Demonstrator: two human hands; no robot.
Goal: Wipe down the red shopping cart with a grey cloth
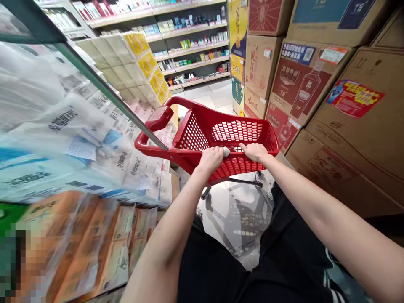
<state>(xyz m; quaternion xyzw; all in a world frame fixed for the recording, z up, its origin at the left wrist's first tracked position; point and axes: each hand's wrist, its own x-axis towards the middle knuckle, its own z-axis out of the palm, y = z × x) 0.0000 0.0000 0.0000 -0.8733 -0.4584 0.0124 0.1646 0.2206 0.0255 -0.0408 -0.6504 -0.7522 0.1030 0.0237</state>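
Note:
A red plastic shopping cart [240, 160] stands sideways before me, its lattice basket showing nothing I can make out inside. Its thick handle [158, 120] points left. My left hand [212, 160] is closed over the near rim of the basket. A small whitish-grey thing [226, 152] shows at its fingers, too small to name. Farther right on the same rim, my right hand [255, 152] has its fingers curled over the edge, the fingertips partly hidden. Below the basket, a dark leg bar [244, 182] and wheels touch the floor.
Stacked cartons [350, 118] rise close on the right. Plastic-wrapped packs [94, 155] and orange packs [91, 240] line the left. A metal pole [107, 90] slants down to the cart's left end. Stocked shelves [189, 42] stand beyond the tiled floor [221, 90].

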